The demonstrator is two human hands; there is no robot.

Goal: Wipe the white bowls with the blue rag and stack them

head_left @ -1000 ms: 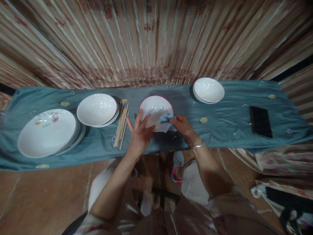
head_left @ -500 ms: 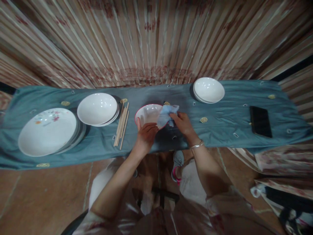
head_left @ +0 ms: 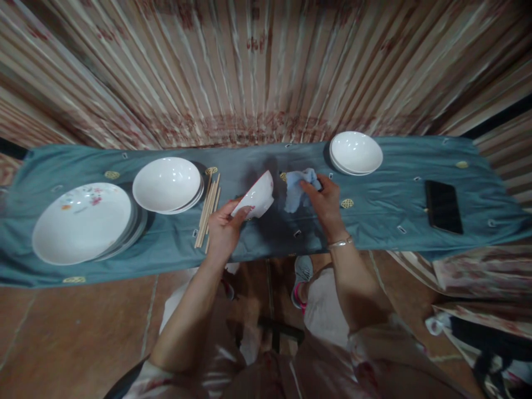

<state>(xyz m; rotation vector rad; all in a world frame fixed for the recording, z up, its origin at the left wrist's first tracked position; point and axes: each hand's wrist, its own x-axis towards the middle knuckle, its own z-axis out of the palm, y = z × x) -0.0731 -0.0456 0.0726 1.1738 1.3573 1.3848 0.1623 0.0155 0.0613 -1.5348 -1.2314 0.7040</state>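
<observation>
My left hand grips a white bowl with a red rim by its edge. The bowl is tipped on its side, its outer wall and foot turned to the right and its inside hidden from me. Pinched in my right hand is a crumpled light blue cloth, which hangs just right of the bowl and apart from it. Several wooden chopsticks lie beside my left hand, partly covered by it.
Stacked white bowls and a stack of flower-patterned plates stand on the left. Smaller stacked bowls sit at the back right. A black phone or tablet lies on the teal tablecloth at right. A curtain hangs behind.
My left hand has moved left and turned the bowl from facing up onto its side. My right hand has drawn the cloth out of the bowl, to the right.
</observation>
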